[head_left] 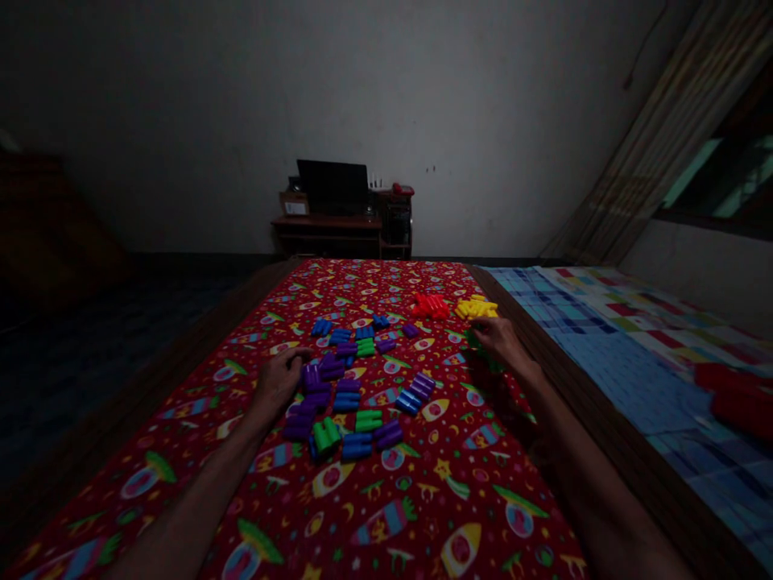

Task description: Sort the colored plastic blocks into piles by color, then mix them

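My left hand (279, 380) rests at the left edge of a loose group of plastic tube-shaped pieces, its fingers apart beside a purple piece (312, 376). My right hand (500, 340) is lowered on the right, fingers bent together over green pieces (473, 339) that it partly covers. What its fingertips hold is hidden. Just beyond that hand lies a pile of yellow pieces (477, 308), with a red pile (431, 306) to its left. Between my hands are scattered blue pieces (357, 445), a green piece (327, 436) and a purple piece (389, 435).
The pieces lie on a red patterned cloth (386, 507) over a long surface with dark wooden edges (604, 419). A blue checked cloth (580, 338) spreads to the right. Against the far wall stands a desk (329, 228) with a monitor (333, 187). The room is dim.
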Motion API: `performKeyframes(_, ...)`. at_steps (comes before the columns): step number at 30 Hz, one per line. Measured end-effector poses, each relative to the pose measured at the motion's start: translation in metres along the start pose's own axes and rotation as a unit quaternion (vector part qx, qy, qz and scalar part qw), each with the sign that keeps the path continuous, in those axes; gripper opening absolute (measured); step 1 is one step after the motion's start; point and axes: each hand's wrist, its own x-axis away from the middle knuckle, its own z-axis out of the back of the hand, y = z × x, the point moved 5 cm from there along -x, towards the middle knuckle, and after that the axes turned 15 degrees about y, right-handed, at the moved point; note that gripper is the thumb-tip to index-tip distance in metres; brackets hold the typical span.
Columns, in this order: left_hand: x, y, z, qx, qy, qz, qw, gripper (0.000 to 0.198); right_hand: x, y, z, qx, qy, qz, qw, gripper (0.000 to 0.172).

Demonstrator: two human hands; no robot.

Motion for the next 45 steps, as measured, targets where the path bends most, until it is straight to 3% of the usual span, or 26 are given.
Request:
performKeyframes(4,0.0,0.001,0.001,0.002,-0.001,0.004,1.0,0.038,0.001,0.04,0.012,0.064,-0.006,-0.054,0.996,0.028)
performKeyframes(9,0.0,0.005,0.003,-0.008,-0.001,-0.001,1.0,0.037,-0.003,0.03,0.02,-0.002,0.121,-0.048,0.992,0.029)
performKeyframes(12,0.0,0.004,0.003,-0.008,-0.001,-0.003,1.0,0.036,-0.005,-0.006,0.005,-0.096,0.103,-0.021,0.99,0.027)
performKeyframes(15,0.0,0.002,0.002,0.0,0.005,-0.003,1.0,0.035,-0.003,-0.065,-0.035,-0.142,-0.04,0.069,0.987,0.023)
performKeyframes(19,0.0,0.0,0.0,0.004,0.003,0.002,1.0,0.036,0.01,-0.143,-0.097,-0.126,-0.189,0.231,0.946,0.024)
performKeyframes(21,0.0,0.001,-0.001,0.009,-0.002,0.008,1.0,0.036,0.018,-0.168,-0.119,-0.114,-0.204,0.292,0.927,0.027)
performKeyframes(24,-0.001,0.002,-0.001,0.019,-0.004,0.015,1.0,0.036,0.026,-0.18,-0.133,-0.073,-0.158,0.325,0.93,0.023)
performKeyframes(29,-0.001,0.0,-0.002,0.011,-0.002,0.014,1.0,0.037,0.029,-0.166,-0.122,-0.023,-0.166,0.314,0.935,0.015)
performKeyframes(33,-0.002,-0.003,-0.002,0.005,-0.003,0.006,1.0,0.037,0.015,-0.139,-0.09,-0.045,-0.122,0.221,0.967,0.021)
performKeyframes(37,-0.001,-0.001,-0.001,0.004,-0.007,-0.009,1.0,0.037,0.009,-0.09,-0.046,-0.079,-0.044,0.146,0.985,0.028)
performKeyframes(42,-0.001,-0.001,-0.002,0.006,0.002,0.002,1.0,0.034,0.021,-0.014,-0.002,0.056,-0.041,0.111,0.991,0.025)
performKeyframes(45,-0.001,0.001,-0.002,0.011,0.001,0.016,1.0,0.034,0.025,0.004,0.01,0.087,-0.024,0.118,0.989,0.026)
